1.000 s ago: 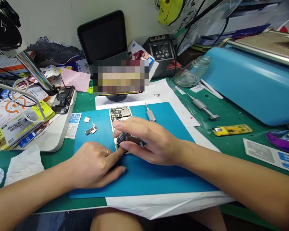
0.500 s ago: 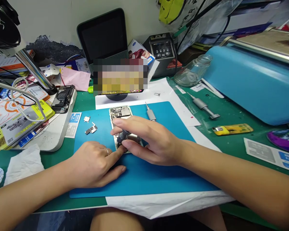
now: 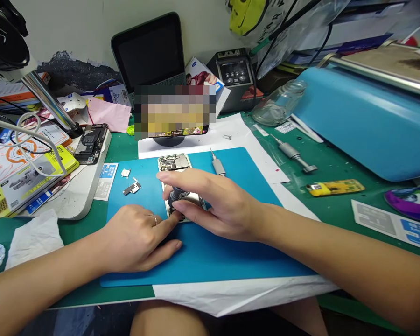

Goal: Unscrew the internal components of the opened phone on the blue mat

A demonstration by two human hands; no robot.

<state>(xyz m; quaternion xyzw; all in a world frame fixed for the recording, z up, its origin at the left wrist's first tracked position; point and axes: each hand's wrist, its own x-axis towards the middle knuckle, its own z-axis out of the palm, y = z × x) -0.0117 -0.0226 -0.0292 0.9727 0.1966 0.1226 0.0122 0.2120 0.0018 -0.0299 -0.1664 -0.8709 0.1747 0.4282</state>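
An opened phone (image 3: 174, 162) lies on a blue mat with its inner boards showing. My right hand (image 3: 219, 203) is over its middle, fingers closed round a dark screwdriver (image 3: 175, 196) that stands nearly upright; its tip is hidden. The index finger of my left hand (image 3: 140, 238) reaches out and touches the phone's lower left edge. The thumb is stretched apart from that finger, and the rest are curled with nothing in them. Left of the phone are a small metal plate (image 3: 125, 173) and a small dark bracket-like part (image 3: 131, 187).
Beyond my right hand, a grey screwdriver (image 3: 217, 163) lies on the blue mat (image 3: 210, 261). Another screwdriver (image 3: 294, 153) and a yellow strip-shaped piece (image 3: 336, 187) lie to the right. A lit phone on a stand (image 3: 170, 141) faces me. Battery boxes (image 3: 35, 179) crowd the left.
The thumb and index finger of my right hand have shifted slightly left round the screwdriver. My left hand keeps its place at the phone's edge.
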